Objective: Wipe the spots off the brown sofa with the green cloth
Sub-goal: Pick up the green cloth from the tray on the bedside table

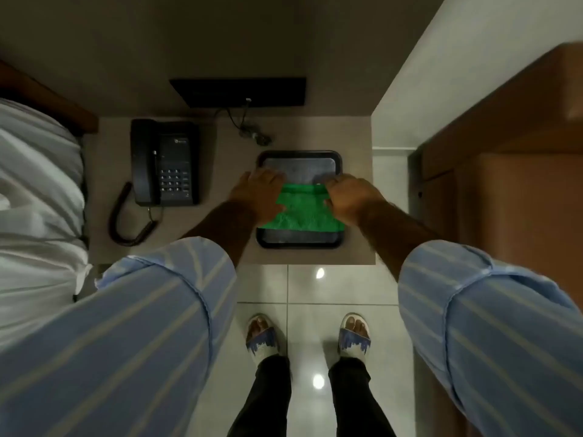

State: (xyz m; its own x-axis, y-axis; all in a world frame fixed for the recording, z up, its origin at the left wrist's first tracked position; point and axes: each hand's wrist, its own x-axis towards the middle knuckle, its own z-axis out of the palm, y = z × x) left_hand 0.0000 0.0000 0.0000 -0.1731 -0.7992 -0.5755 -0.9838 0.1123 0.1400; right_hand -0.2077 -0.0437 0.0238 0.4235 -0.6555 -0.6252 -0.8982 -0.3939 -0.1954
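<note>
A person stands on a shiny tiled floor (347, 288) and looks down at a small table (227, 146). A bed with white sheets (34, 190) is on the left, and a brown wooden cabinet (517, 171) is on the right. A black phone (164, 162) with a curly cord sits on the table, left of a black tray (299, 239).

The green cloth (303, 212) lies flat in the tray and fills the near part of it. The left hand (257, 193) rests on the cloth's left side. The right hand (350, 197) rests on its right side. Both hands curl their fingers over the far edge of the cloth, but it is hard to tell if they pinch it. The sleeves are light blue with stripes. The feet wear slippers (262, 335).
</note>
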